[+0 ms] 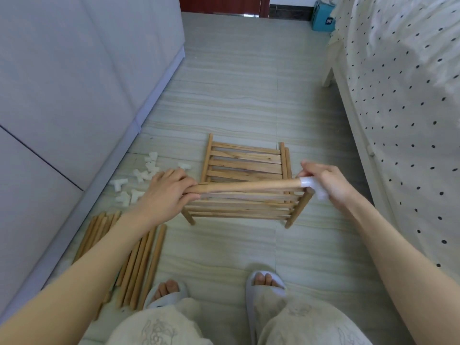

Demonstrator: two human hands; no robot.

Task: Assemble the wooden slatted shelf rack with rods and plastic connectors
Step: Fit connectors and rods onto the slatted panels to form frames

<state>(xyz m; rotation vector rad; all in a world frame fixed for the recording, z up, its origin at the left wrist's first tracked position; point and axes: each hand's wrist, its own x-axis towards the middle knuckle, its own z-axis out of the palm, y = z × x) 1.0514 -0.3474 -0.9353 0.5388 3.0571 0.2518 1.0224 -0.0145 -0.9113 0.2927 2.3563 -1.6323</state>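
Observation:
I hold a wooden rod (249, 187) level in the air above the floor. My left hand (166, 188) grips its left end. My right hand (326, 181) holds a white plastic connector (312, 186) that sits on the rod's right end. Under the rod, two wooden slatted shelf panels lie on the floor: a near one (239, 207) and a far one (245, 159). Several loose white connectors (139, 176) are scattered on the floor at the left. A bundle of spare rods (138, 260) lies beside my left forearm.
A grey cabinet (74, 83) runs along the left. A bed with a dotted cover (403, 95) fills the right side. My slippered feet (265, 285) stand at the bottom of the view. A teal box (323, 17) sits far back by the bed.

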